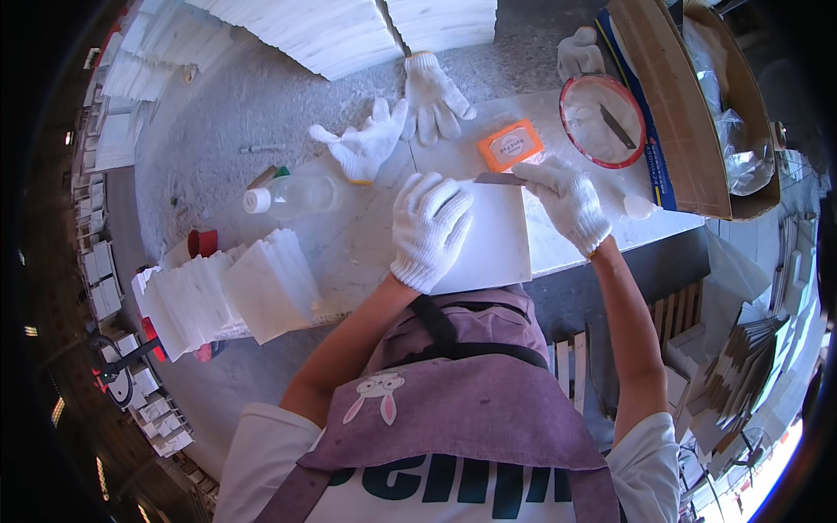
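A square white tile [497, 248] lies flat at the table's near edge, right in front of my body. My left hand [429, 228], in a white knitted glove, rests on the tile's left side with its fingers bent and close together; its thumb is hidden. At the tile's far right corner, my gloved right hand [565, 202] pinches a thin dark metal scraper blade [499, 179], which lies across the far edge. Just beyond sits an orange box [511, 145]. A red-rimmed round dish [602, 120] of white paste, with a dark blade in it, stands to the right.
Empty white gloves [362, 144] lie beyond my hands. A clear bottle [295, 197] lies on its side at left, near a row of stacked white tiles [235, 283]. Large white slabs [349, 35] stand at the back. An open cardboard box [689, 113] borders the right side.
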### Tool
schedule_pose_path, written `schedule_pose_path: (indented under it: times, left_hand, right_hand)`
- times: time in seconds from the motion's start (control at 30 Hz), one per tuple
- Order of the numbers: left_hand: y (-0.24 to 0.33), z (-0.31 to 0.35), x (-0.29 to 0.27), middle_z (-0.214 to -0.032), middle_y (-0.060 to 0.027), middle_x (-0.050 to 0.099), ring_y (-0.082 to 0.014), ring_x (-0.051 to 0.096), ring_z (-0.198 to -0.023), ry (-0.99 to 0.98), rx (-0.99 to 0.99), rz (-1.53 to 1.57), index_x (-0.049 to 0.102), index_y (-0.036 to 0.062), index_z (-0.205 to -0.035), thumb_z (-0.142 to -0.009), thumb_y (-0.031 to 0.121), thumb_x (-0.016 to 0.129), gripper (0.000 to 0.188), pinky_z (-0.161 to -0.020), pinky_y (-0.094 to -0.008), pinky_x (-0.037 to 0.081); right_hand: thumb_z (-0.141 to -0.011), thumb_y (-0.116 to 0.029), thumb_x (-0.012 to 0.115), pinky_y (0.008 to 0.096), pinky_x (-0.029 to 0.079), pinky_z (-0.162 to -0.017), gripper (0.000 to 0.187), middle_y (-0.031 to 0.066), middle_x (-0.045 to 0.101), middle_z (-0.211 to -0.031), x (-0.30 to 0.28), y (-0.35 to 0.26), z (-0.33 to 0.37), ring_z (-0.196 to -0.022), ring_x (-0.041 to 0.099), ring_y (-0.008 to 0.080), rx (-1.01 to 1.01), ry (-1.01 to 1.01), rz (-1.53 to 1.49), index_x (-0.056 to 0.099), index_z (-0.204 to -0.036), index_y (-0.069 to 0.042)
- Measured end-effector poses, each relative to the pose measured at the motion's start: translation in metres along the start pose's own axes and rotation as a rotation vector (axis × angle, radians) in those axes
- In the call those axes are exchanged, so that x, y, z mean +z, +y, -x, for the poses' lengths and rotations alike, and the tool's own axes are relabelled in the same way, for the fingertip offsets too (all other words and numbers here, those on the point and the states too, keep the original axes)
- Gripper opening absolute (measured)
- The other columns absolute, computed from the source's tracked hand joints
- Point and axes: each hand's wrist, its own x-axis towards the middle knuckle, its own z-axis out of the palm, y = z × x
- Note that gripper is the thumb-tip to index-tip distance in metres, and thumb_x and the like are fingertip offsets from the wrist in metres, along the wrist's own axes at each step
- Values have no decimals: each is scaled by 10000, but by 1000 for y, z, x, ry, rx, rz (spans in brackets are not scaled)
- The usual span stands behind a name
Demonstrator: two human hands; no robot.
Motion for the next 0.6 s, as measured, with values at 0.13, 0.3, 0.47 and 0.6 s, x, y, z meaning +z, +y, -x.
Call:
schedule_pose_path:
  times: [0.13,0.3,0.47,0.6]
  left_hand:
    - [1,-2,1,-1094,-44,607,-281,563,-1088,3,-11,-23,668,128,-1024,-767,149,720,263,-987,-475,407]
    - [22,-21,-10,-1084,-64,625,-279,582,-1047,-38,-179,80,679,104,-1043,-773,116,739,277,-946,-404,447]
    - [51,-42,13,-1152,-89,615,-161,588,-1060,-175,-589,705,595,-13,-1178,-884,97,677,324,-873,-274,488]
    - [64,-63,22,-971,-34,643,-113,604,-902,-291,-926,1145,622,-5,-1094,-918,196,647,268,-789,-266,490]
  right_hand:
    - [-880,-46,584,309,501,-735,285,119,673,-938,-1,2,17,-811,630,205,78,7,-47,667,-1152,-44]
    - [-945,-101,545,248,485,-673,343,56,638,-941,7,-14,34,-759,582,106,403,307,-756,573,-1266,20]
    - [-967,-91,493,249,526,-681,422,93,658,-984,24,-42,36,-748,626,119,368,447,-1047,467,-1379,-6]
    - [-955,-21,480,222,494,-663,467,45,633,-977,25,-63,37,-747,588,73,378,412,-775,433,-1419,-43]
